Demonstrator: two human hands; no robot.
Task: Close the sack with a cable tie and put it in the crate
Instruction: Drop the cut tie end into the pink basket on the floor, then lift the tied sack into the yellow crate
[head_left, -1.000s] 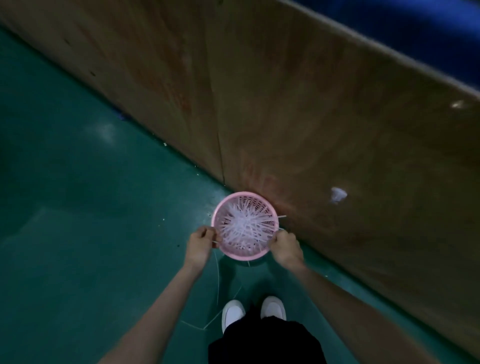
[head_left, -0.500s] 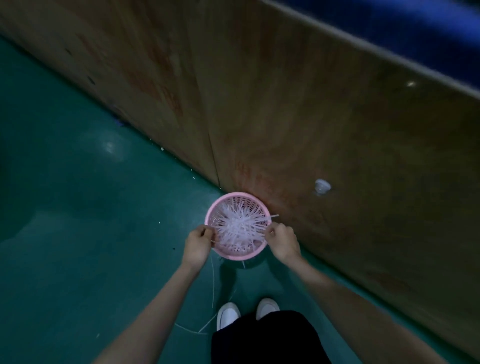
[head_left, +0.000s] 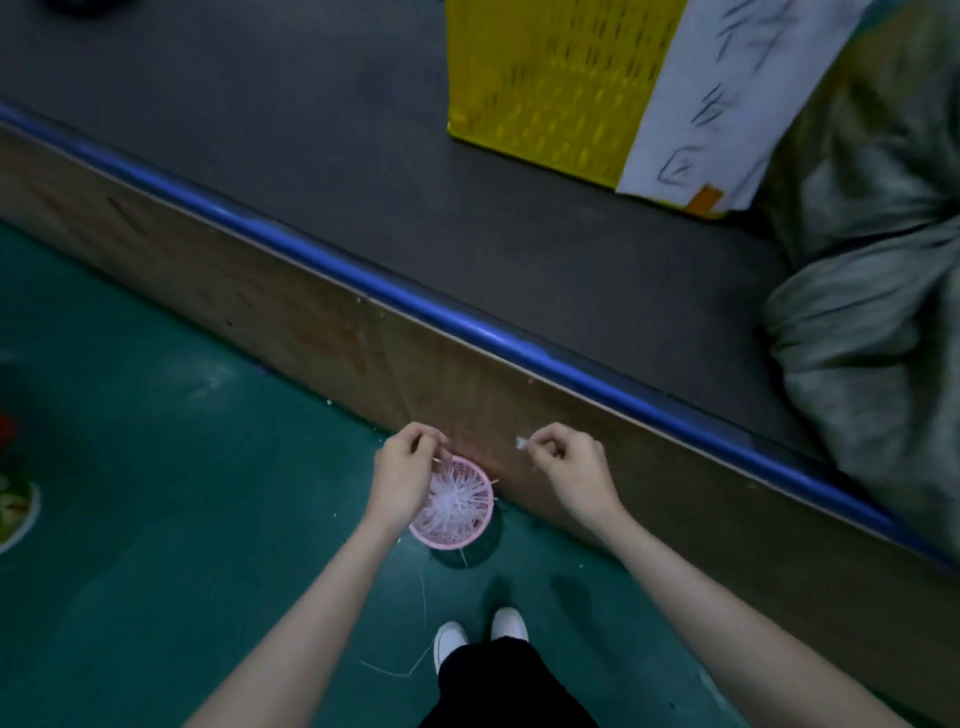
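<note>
A pink basket (head_left: 470, 538) full of white cable ties stands on the green floor against the wooden platform side. My left hand (head_left: 402, 475) hovers over its left rim, fingers pinched on a thin white cable tie. My right hand (head_left: 569, 465) is raised to the right of the basket and pinches the tie's small white end (head_left: 521, 442). The stretch of tie between the hands is hard to make out. A grey-green sack (head_left: 878, 322) lies on the platform at the far right. A yellow crate (head_left: 550, 83) with a white paper sign stands at the back.
The platform has a dark top (head_left: 363, 156) and a blue front edge (head_left: 467, 322). Loose cable ties (head_left: 395, 670) lie on the floor near my white shoes (head_left: 480, 636). A round dish (head_left: 15, 514) with coloured bits sits at the far left.
Both hands have lifted off the basket rim and moved apart, holding a cable tie. My head has tilted up, bringing the platform top, crate and sack into view.
</note>
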